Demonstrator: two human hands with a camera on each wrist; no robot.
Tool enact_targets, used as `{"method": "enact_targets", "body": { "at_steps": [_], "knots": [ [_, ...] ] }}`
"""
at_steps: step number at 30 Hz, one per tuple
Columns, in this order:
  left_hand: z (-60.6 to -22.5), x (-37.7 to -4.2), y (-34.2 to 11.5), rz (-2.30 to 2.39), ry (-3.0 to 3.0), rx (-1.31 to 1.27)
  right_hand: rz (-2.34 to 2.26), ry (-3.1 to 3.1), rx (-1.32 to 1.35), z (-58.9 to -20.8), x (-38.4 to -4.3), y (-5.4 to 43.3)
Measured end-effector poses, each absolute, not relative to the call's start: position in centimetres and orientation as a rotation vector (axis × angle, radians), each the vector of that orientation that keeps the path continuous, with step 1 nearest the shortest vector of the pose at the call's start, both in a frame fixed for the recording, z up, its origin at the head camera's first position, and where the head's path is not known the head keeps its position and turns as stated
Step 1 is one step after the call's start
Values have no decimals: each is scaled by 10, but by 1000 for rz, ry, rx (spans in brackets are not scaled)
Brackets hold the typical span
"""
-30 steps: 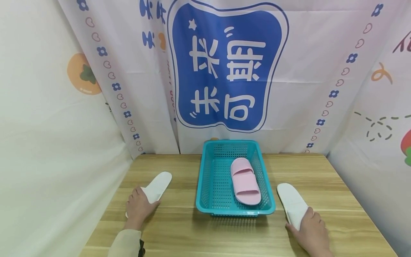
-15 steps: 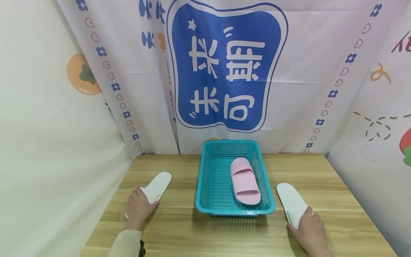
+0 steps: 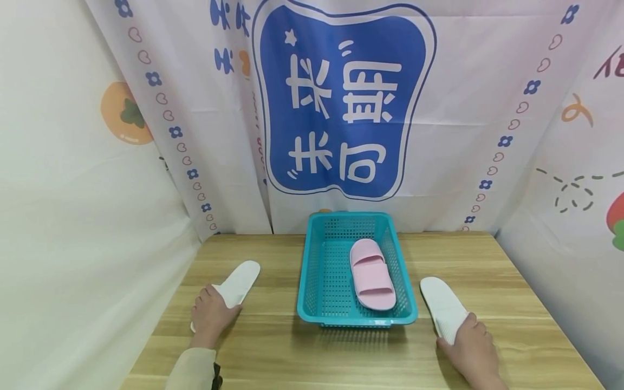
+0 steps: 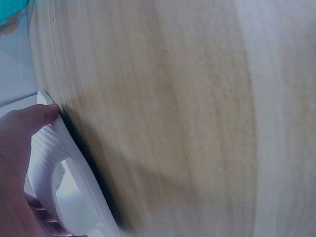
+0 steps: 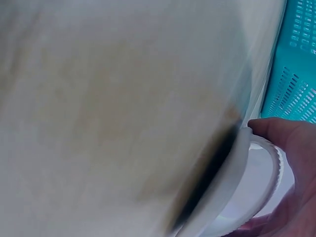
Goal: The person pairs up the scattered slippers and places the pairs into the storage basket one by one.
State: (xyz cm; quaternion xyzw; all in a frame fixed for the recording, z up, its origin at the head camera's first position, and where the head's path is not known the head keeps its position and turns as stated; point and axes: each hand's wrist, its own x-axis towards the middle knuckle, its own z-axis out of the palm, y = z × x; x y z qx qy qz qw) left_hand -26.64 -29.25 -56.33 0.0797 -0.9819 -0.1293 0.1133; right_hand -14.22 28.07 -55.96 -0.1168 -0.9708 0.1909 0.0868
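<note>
At the left of the table, my left hand [image 3: 210,314] grips one end of a white slipper [image 3: 240,281]. In the left wrist view the thumb lies on the sole's edge beside the slipper's ridged strap [image 4: 44,153], with the other fingers at the far side. A second white slipper [image 3: 442,306] lies at the right, gripped at its near end by my right hand [image 3: 472,349]. The right wrist view has that thumb against the edge of the slipper [image 5: 224,190]. Palms hide the near ends of both slippers in the head view.
Between the hands stands a teal plastic basket [image 3: 358,322] with perforated walls. Pink slippers [image 3: 372,276] lie along its right side; whether one or two, I cannot tell. The wooden table [image 3: 273,352] is bordered by printed cloth [image 3: 234,184] at the back and sides.
Both hands keep their grips, and the slippers stay in place. My right thumb has shifted very slightly; the head view has drifted a little.
</note>
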Motion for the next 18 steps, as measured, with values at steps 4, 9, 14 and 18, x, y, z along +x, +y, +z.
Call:
{"method": "enact_targets", "body": {
  "at_steps": [4, 9, 14, 18],
  "knots": [
    [-562, -265, -292, -376, -2884, 244, 563, -2889, -331, -557, -142, 282],
    [-561, -266, -292, -374, -2875, 247, 557, -2887, -315, -555, -142, 285],
    [-561, -268, -292, -360, -2852, 242, 543, -2835, -273, -554, -141, 288],
    [-561, -269, -293, -352, -2827, 226, 504, -2742, -216, -554, -141, 292]
  ]
}}
